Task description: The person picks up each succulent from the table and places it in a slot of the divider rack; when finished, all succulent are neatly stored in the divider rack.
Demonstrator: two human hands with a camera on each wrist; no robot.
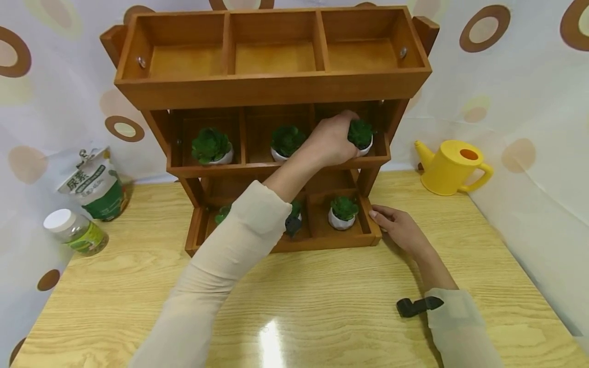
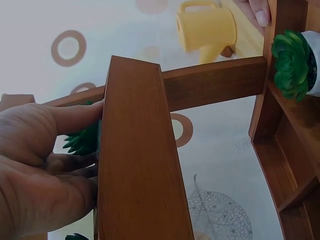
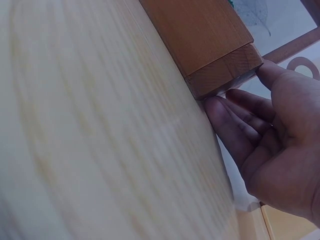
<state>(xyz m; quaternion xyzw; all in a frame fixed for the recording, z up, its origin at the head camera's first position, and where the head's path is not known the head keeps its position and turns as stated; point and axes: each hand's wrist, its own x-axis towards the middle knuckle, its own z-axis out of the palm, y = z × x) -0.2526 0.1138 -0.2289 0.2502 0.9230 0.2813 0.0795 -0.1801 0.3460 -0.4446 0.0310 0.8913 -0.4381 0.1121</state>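
My left hand [image 1: 338, 138] reaches across to the right compartment of the middle tier of a wooden plant stand [image 1: 271, 92]. It grips a potted succulent [image 1: 360, 134] in a white pot, thumb and fingers about the pot's side. In the left wrist view the tier's front board [image 2: 142, 150] hides most of that pot; green leaves show behind the thumb. Down at the bottom tier's right end, my right hand [image 1: 398, 227] rests its fingertips against the wood. The right wrist view shows its fingers [image 3: 232, 120] touching the end of the board [image 3: 225, 75].
Two more succulents [image 1: 210, 146] stand in the middle tier. The bottom tier holds a succulent [image 1: 342, 212] at right and others partly behind my left sleeve. A yellow watering can [image 1: 453, 168] stands at right; a white-and-green bag [image 1: 98, 186] and a white-capped jar [image 1: 75, 232] stand left.
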